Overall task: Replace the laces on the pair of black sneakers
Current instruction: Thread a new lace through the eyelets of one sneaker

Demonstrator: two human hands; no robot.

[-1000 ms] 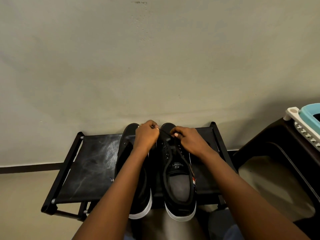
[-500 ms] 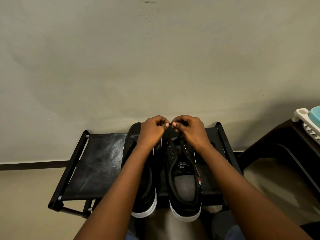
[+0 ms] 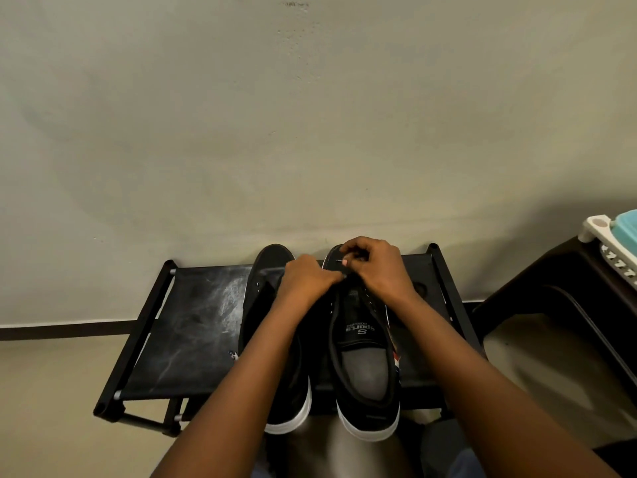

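Two black sneakers with white soles stand side by side on a black rack shelf [image 3: 193,326], toes toward the wall. My left forearm covers much of the left sneaker [image 3: 272,260]. The right sneaker [image 3: 365,367] shows a grey insole and a tongue label. Both hands work at the right sneaker's front eyelets. My left hand [image 3: 306,281] is curled, its fingertips pinching the black lace at the eyelets. My right hand [image 3: 375,267] is curled over the toe and pinches the lace tip. The lace itself is mostly hidden under my fingers.
The rack stands against a plain pale wall on a light floor. A dark plastic chair or stool [image 3: 568,305] stands at the right, with a white and teal object [image 3: 617,236] on top of it at the frame's edge.
My right hand has shifted forward over the right sneaker's toe, and my left hand has dropped slightly toward the eyelets. The hands stay close together on the lace.
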